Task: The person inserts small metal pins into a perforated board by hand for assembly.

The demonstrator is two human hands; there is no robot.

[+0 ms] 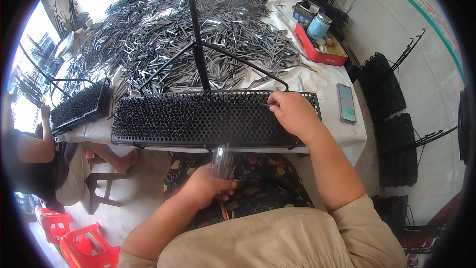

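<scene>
1. The right hand (293,114) rests on the far right part of a black perforated rack (198,119). Its fingertips are pinched narrow on a single thin metal pin (267,104) at a hole near the rack's back edge.
2. The left hand (206,186) sits lower, over the person's lap, closed around an upright bundle of thin metal pins (221,161). The bundle's tips reach just up to the rack's near edge.
3. The rack lies across the near edge of the bench (342,136). Its left half already looks dense with pins standing in the honeycomb holes, while holes by the right hand look open.
4. To do this step well, it seems best to keep the pin upright over one hole, seat it fully before letting go, and hold the bundle close so the next pin is an easy reach.
5. Beyond the rack, a black stand pole (196,34) rises from the bench, amid a wide heap of loose metal pins (198,25) on white cloth.
6. To the right lie a phone (346,102), a red tray (320,49) and a pale blue jar (318,26).
7. At left, a second filled rack (82,106) sits before another seated person (34,164). Red stools (74,240) stand on the floor.
</scene>
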